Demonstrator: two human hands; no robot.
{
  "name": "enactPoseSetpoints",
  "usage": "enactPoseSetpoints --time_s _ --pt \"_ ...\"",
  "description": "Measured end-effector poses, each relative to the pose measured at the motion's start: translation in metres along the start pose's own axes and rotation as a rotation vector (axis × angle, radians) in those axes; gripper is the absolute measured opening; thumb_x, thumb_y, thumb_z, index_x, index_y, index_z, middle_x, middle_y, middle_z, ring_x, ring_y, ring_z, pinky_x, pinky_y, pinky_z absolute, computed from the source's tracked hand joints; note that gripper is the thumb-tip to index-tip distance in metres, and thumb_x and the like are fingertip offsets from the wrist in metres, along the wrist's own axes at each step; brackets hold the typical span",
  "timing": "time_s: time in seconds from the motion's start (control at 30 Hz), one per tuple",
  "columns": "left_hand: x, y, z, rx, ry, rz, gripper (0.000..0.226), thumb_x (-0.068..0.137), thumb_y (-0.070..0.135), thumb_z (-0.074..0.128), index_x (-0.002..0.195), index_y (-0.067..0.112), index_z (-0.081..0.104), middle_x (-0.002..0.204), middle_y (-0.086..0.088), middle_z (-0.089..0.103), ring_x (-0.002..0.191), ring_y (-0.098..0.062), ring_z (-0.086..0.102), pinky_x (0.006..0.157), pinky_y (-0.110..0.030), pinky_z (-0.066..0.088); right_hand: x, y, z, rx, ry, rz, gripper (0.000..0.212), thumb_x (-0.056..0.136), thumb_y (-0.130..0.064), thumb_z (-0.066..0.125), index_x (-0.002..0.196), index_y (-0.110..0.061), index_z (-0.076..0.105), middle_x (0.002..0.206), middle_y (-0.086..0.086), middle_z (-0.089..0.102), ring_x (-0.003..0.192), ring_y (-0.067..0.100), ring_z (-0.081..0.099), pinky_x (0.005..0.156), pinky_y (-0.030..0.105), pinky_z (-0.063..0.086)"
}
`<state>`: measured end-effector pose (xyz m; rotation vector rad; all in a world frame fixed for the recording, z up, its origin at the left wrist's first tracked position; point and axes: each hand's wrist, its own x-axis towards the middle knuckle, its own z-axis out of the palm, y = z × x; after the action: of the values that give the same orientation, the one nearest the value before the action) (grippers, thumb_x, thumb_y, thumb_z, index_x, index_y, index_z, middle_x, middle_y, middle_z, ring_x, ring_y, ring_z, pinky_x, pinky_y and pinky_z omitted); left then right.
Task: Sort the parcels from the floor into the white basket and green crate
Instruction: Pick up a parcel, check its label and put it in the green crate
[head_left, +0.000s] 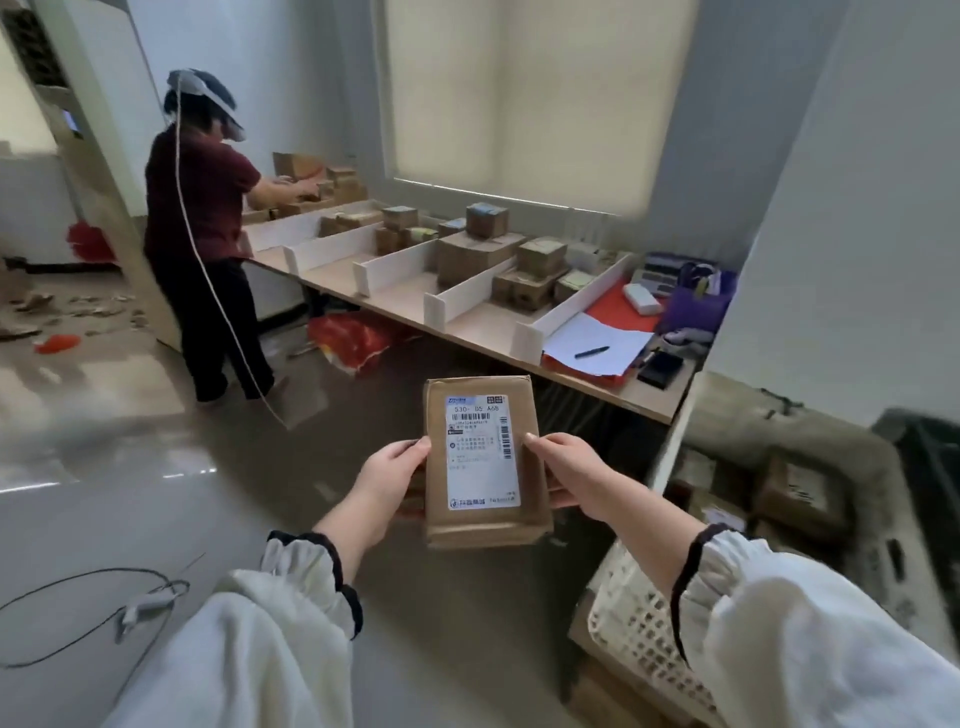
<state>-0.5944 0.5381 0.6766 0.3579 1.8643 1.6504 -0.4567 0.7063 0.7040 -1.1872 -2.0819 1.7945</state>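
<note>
The pale, glossy floor (130, 493) takes up most of what I see. Across it runs a long wooden table (470, 318), split into bays by upright white dividers (400, 265) and stacked with brown cardboard boxes (478, 254). Another person (202, 218) in dark clothes stands at its far end, reaching into the boxes. To my right is a big crate (878, 519) with dull, scuffed walls and several cardboard parcels inside. Just in front of it, under my right forearm, is the white basket (639, 623), made of stiff plastic lattice. The parcel (483, 462) is in neither of these yet: I hold it in the air in front of me, over the floor, between both hands. It is a flat, oblong cardboard box, taped and a little creased at the ends, with a white printed label (480, 452) covering most of its top face. My left hand (389, 478) grips the left edge with the thumb (415, 448) laid flat on top, and its fingers go underneath, out of sight. My right hand (566, 473) grips the opposite edge the same way, thumb (540, 441) pressed beside the label and fingers curled under the box, only partly visible. My sleeves (311, 566) are soft white cloth, gathered at dark-trimmed cuffs. A thin cable (104, 597) loops on the floor, and a pen (591, 352) lies on paper at the table's near end.
</note>
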Motion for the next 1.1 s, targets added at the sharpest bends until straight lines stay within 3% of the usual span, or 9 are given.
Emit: enactPoseSetpoints --time_s 0.13,0.33,0.5,0.67,0.8,0.93,1.0,1.07,1.1 --pt "0.021 0.019 0.095 0.036 -0.154 0.017 0.026 0.091 0.042 0.057 0.106 0.021 0.065 0.093 -0.003 0.073 0.086 -0.026 0.070 0.068 -0.040 0.057 -0.002 0.016 -0.093 0.043 0.130 0.013 0.031 0.093 -0.045 0.050 0.109 -0.019 0.053 0.094 -0.003 0.062 0.079 0.014 0.062 0.054 0.027 0.051" --pt "0.029 0.037 0.224 0.126 -0.348 0.012 0.029 0.092 0.044 0.053 0.113 0.025 0.059 0.106 -0.004 0.067 0.097 -0.028 0.065 0.076 -0.046 0.057 -0.019 0.051 -0.206 0.153 0.322 0.060 0.028 0.095 -0.041 0.049 0.112 -0.018 0.050 0.090 -0.003 0.059 0.079 0.020 0.061 0.055 0.029 0.050" --pt "0.029 0.042 0.316 0.204 -0.482 0.001 0.028 0.093 0.044 0.053 0.115 0.026 0.057 0.109 -0.002 0.064 0.097 -0.025 0.063 0.070 -0.041 0.057 -0.038 0.085 -0.278 0.250 0.455 0.109 0.026 0.095 -0.039 0.050 0.109 -0.018 0.051 0.091 -0.001 0.061 0.074 0.017 0.063 0.045 0.024 0.048" --pt "0.037 0.043 0.397 0.259 -0.634 -0.009 0.029 0.092 0.043 0.055 0.114 0.024 0.059 0.103 0.000 0.067 0.089 -0.022 0.066 0.057 -0.032 0.055 -0.045 0.118 -0.334 0.336 0.591 0.158 0.029 0.095 -0.040 0.049 0.112 -0.016 0.052 0.094 0.001 0.065 0.083 0.020 0.063 0.059 0.031 0.051" --pt "0.048 0.039 0.457 0.296 -0.734 0.006 0.027 0.091 0.046 0.056 0.108 0.026 0.060 0.104 -0.001 0.067 0.093 -0.026 0.067 0.077 -0.047 0.058 -0.049 0.134 -0.373 0.374 0.694 0.206 0.028 0.096 -0.039 0.047 0.112 -0.016 0.050 0.088 -0.002 0.062 0.074 0.015 0.061 0.048 0.024 0.047" --pt "0.052 0.038 0.517 0.309 -0.821 0.003 0.031 0.091 0.044 0.056 0.114 0.024 0.060 0.103 -0.002 0.067 0.088 -0.027 0.068 0.073 -0.044 0.058 -0.051 0.152 -0.411 0.429 0.780 0.245 0.033 0.096 -0.038 0.047 0.118 -0.013 0.050 0.094 0.002 0.063 0.086 0.022 0.062 0.074 0.039 0.054" --pt "0.051 0.034 0.546 0.324 -0.868 -0.011 0.030 0.092 0.043 0.057 0.114 0.024 0.060 0.101 -0.002 0.067 0.087 -0.027 0.068 0.078 -0.046 0.057 -0.055 0.164 -0.427 0.470 0.816 0.268 0.036 0.096 -0.038 0.048 0.122 -0.013 0.049 0.095 0.001 0.062 0.085 0.021 0.062 0.071 0.036 0.054" --pt "0.048 0.027 0.574 0.336 -0.907 -0.034 0.028 0.092 0.042 0.057 0.113 0.024 0.060 0.098 -0.001 0.067 0.077 -0.023 0.069 0.067 -0.040 0.059 -0.059 0.178 -0.442 0.481 0.843 0.304 0.039 0.097 -0.039 0.047 0.126 -0.013 0.047 0.098 0.000 0.061 0.084 0.020 0.061 0.064 0.032 0.050" --pt "0.045 0.023 0.587 0.340 -0.923 -0.048 0.028 0.092 0.042 0.057 0.113 0.024 0.060 0.098 -0.001 0.067 0.075 -0.022 0.069 0.062 -0.038 0.058 -0.061 0.186 -0.451 0.486 0.857 0.316 0.041 0.097 -0.039 0.047 0.128 -0.012 0.047 0.104 0.002 0.061 0.090 0.022 0.060 0.068 0.033 0.050"
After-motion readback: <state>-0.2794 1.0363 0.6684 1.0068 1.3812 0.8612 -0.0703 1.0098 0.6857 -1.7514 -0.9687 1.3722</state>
